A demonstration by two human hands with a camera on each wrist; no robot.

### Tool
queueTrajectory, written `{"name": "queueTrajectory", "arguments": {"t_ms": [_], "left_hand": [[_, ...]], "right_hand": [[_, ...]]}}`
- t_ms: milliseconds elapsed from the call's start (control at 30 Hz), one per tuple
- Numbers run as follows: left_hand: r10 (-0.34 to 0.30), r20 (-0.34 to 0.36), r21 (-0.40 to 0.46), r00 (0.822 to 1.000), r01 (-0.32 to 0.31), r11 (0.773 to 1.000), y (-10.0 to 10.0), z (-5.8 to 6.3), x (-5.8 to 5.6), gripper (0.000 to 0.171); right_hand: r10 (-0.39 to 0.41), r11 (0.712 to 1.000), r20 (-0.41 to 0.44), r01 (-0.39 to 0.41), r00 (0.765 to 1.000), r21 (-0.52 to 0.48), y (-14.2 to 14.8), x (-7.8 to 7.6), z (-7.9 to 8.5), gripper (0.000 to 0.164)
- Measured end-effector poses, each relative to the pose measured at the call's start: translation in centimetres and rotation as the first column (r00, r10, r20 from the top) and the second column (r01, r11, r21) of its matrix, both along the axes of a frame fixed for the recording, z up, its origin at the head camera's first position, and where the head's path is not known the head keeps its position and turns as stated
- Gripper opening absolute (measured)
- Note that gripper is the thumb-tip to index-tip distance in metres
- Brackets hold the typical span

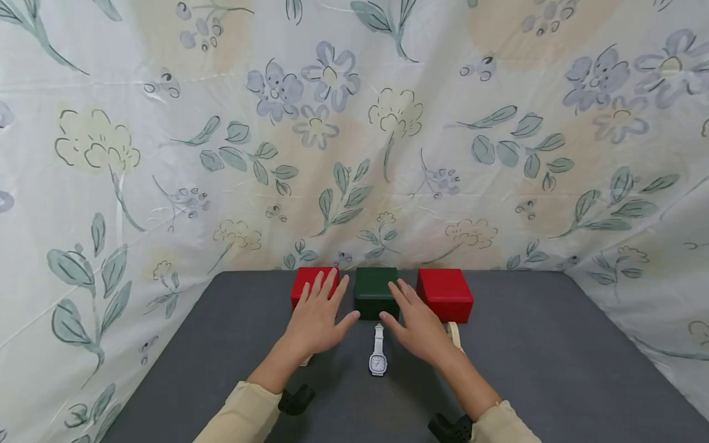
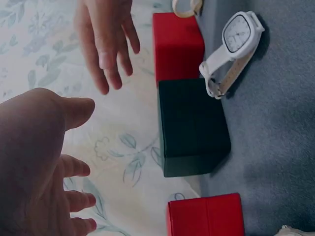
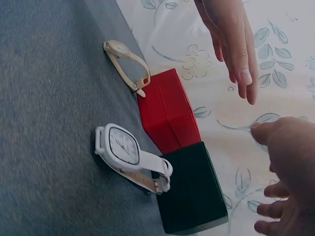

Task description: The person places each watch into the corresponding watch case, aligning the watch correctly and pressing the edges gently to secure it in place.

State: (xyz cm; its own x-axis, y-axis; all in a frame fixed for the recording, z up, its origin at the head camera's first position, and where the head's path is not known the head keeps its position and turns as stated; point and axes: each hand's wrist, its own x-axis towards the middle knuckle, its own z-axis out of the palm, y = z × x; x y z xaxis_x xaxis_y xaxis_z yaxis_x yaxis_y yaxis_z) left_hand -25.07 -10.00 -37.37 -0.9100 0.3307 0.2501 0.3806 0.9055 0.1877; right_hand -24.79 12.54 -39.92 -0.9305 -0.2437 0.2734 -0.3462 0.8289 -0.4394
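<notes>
My left hand (image 1: 318, 317), fingers spread, hovers in front of the left red box (image 1: 301, 283) and overlaps it in the head view. My right hand (image 1: 418, 323) is likewise spread, held between the green box (image 1: 376, 289) and the right red box (image 1: 445, 292). Neither hand holds anything. Below and between them lies a white wristwatch (image 1: 378, 363), its squarish face up and its strap toward the green box; the right wrist view shows the strap buckled in a loop. A cream-strapped watch (image 3: 118, 47) sits by the left red box. Another light-strapped watch (image 1: 454, 335) is partly hidden behind my right wrist.
All three boxes stand in a row at the back of the dark grey table (image 1: 526, 369). Directly behind them hangs a floral cloth (image 1: 354, 154), which also runs along both sides. Black wrist bands (image 1: 296, 400) sit below both hands.
</notes>
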Motion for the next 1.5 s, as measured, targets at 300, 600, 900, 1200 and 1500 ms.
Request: {"name": "queueTrajectory", "arguments": {"t_ms": [300,600,900,1200,1500], "left_hand": [[0.048,-0.06,0.058,0.997,-0.045,0.997,-1.1,-0.5,-0.1,0.081],[0.089,-0.06,0.081,0.994,-0.084,0.993,-2.2,-1.4,0.2,0.077],[0.115,-0.133,0.107,0.984,-0.101,0.989,-3.3,-2.3,0.0,0.072],[0.163,-0.175,0.184,0.971,-0.131,0.974,-4.5,-3.3,-0.8,0.067],[0.196,-0.144,0.146,0.97,-0.175,0.974,-5.5,-4.2,-1.7,0.067]], "right_hand": [[0.056,0.984,-0.022,-0.058,0.998,-0.166,-1.7,-0.3,-0.6,0.069],[0.14,0.93,0.006,-0.13,0.99,-0.343,-3.6,-0.6,-1.7,0.055],[0.211,0.886,0.085,-0.154,0.974,-0.437,-5.3,-1.1,-1.9,0.053],[0.217,0.845,0.08,-0.146,0.973,-0.514,-7.7,-2.0,-3.0,0.051],[0.212,0.832,0.133,-0.107,0.968,-0.545,-9.5,-2.7,-3.7,0.05]]}}
